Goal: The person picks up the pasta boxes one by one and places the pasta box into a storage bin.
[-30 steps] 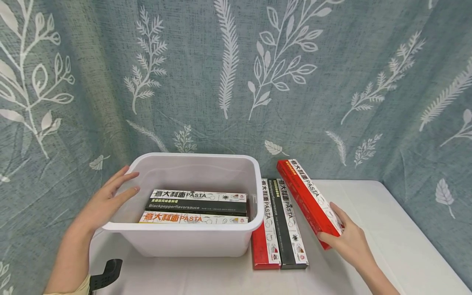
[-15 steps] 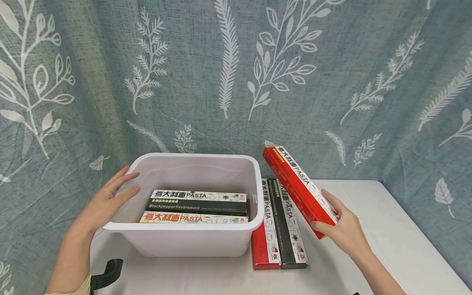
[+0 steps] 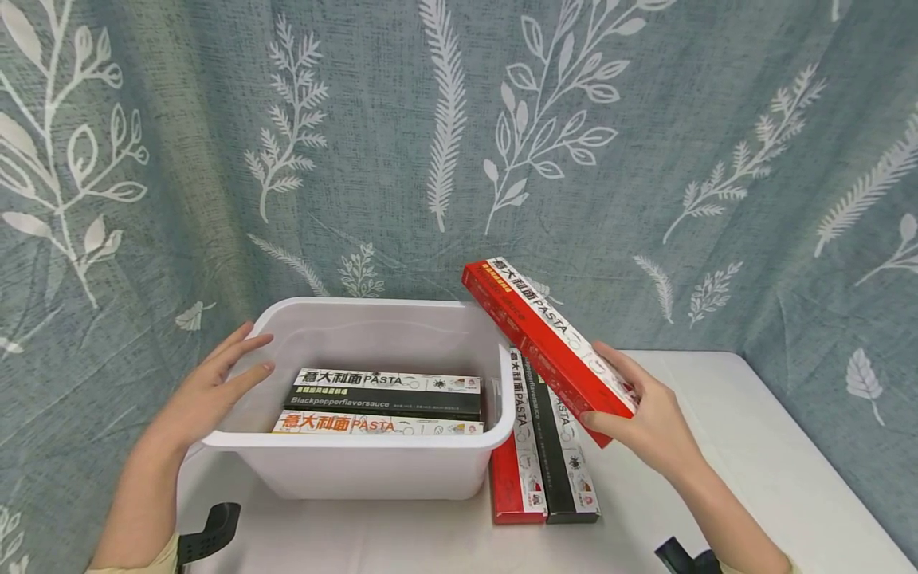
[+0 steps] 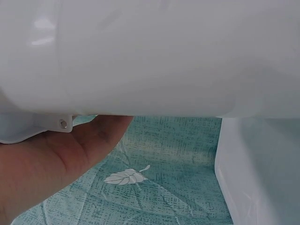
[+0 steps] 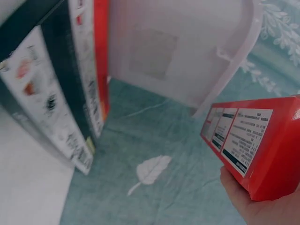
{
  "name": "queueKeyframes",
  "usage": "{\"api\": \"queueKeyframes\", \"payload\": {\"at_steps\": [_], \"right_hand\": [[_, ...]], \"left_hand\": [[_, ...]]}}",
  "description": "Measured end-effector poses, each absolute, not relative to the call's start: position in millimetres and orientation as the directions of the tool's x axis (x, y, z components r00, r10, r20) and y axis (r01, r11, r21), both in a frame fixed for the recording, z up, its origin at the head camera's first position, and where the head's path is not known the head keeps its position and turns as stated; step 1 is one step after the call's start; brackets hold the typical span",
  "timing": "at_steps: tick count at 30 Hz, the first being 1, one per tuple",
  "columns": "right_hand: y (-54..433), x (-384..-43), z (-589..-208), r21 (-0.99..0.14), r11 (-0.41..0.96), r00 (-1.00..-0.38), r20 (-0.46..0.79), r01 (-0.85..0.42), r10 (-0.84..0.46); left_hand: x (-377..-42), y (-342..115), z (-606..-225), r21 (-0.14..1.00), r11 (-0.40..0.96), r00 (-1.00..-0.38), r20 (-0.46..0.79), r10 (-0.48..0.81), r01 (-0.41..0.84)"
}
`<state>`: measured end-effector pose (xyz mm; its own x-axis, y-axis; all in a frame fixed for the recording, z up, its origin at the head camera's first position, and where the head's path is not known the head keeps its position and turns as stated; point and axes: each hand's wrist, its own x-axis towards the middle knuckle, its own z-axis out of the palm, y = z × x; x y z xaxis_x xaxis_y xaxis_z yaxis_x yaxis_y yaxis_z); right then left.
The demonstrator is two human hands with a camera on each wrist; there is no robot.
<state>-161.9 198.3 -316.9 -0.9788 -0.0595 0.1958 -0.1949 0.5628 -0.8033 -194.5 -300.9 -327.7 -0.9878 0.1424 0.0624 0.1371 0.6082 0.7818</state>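
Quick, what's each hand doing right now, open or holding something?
Left hand: open, at the left end of the white bin.
Right hand: holding a red pasta box.

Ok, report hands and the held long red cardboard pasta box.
Right hand grips red box, tilted, raised. Left hand at left end of white rectangular plastic bin. If moving left, bin's right rim may obstruct.

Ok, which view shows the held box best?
Head: the box shows nearly full length, the right hand covering part of one end. The right wrist view shows a printed side but crops the box; the left wrist, none of it.
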Motion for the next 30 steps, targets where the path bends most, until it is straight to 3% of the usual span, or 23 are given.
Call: {"api": "queueKeyframes", "payload": {"at_steps": [9,18,30], "right_hand": [[181.5,-166.4,-307.8,-0.791,0.539,-0.957,0.251,-0.289,-0.144],[160.3,-178.0,-298.3,-0.795,0.534,-0.952,0.175,-0.287,-0.252],[134.1,-196.2,-273.0,-0.678,0.595,-0.877,0.157,-0.431,-0.455]], "left_hand": [[-194.2,-298.1,-326.2,0.785,0.602,-0.987,0.071,0.143,0.144],[-193.1,-299.6,-325.9,0.783,0.605,-0.988,0.071,0.140,0.142],[-193.4,-299.3,-324.5,0.792,0.594,-0.988,0.072,0.140,0.142]]}}
